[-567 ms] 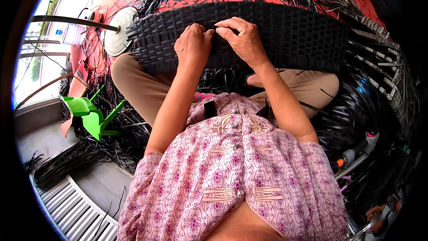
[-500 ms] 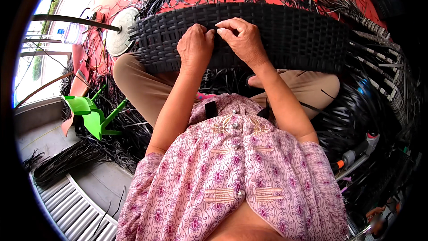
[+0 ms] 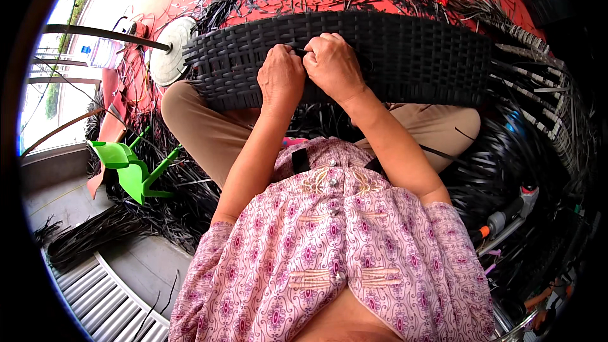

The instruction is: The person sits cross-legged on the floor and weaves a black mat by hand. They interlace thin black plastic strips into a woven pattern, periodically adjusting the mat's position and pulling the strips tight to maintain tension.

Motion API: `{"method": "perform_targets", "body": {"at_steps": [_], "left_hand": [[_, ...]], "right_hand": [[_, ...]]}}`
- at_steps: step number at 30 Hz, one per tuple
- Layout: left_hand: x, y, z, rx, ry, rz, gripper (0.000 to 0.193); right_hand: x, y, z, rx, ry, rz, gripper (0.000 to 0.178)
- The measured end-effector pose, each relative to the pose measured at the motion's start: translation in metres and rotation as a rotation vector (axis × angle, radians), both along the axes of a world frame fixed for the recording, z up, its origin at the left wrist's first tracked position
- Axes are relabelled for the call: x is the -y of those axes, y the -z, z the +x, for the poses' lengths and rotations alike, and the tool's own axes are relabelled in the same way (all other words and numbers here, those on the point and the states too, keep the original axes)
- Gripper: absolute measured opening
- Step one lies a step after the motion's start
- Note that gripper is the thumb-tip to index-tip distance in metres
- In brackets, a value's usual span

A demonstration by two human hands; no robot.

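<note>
A long black woven wicker panel (image 3: 411, 57) lies across my knees, its loose strand ends hanging down at the near edge. My left hand (image 3: 280, 76) rests curled on the panel's middle, fingers pressed into the weave. My right hand (image 3: 332, 63) sits right beside it, touching it, fingers pinched on a black strand at the panel's upper part. The strand itself is mostly hidden under my fingers.
Piles of loose black wicker strips (image 3: 126, 228) cover the red floor around me. A green plastic stool (image 3: 130, 168) lies at my left. A white round disc on a rod (image 3: 168, 57) sits at the upper left. Tools with orange parts (image 3: 506, 218) lie at my right.
Both hands stay on the same spot of the panel; my fingers have shifted slightly closer together on the weave.
</note>
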State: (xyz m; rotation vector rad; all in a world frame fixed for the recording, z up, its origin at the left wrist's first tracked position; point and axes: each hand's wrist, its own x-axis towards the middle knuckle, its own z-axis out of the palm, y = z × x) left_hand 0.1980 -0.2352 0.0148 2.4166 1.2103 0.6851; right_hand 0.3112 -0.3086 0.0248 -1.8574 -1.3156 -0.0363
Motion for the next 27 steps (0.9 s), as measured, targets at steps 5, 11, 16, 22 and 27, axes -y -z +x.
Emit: {"method": "perform_targets", "body": {"at_steps": [5, 11, 16, 22, 27], "left_hand": [[-0.001, -0.003, -0.002, 0.048, 0.017, -0.025, 0.021], [-0.005, -0.002, -0.010, 0.223, 0.049, -0.166, 0.021], [-0.017, -0.014, -0.014, 0.371, 0.030, -0.613, 0.023], [-0.024, -0.011, -0.020, 0.471, 0.031, -0.766, 0.021], [-0.024, -0.017, -0.050, 0.649, 0.057, -0.855, 0.015]], "right_hand": [[-0.004, -0.005, -0.003, 0.054, -0.021, -0.122, 0.013], [-0.008, -0.007, -0.007, 0.072, 0.031, -0.178, 0.010], [-0.011, -0.008, -0.016, 0.115, 0.122, -0.236, 0.011], [-0.011, -0.009, -0.020, 0.099, 0.105, -0.211, 0.010], [0.006, -0.021, -0.027, 0.160, 0.064, 0.072, 0.026]]}}
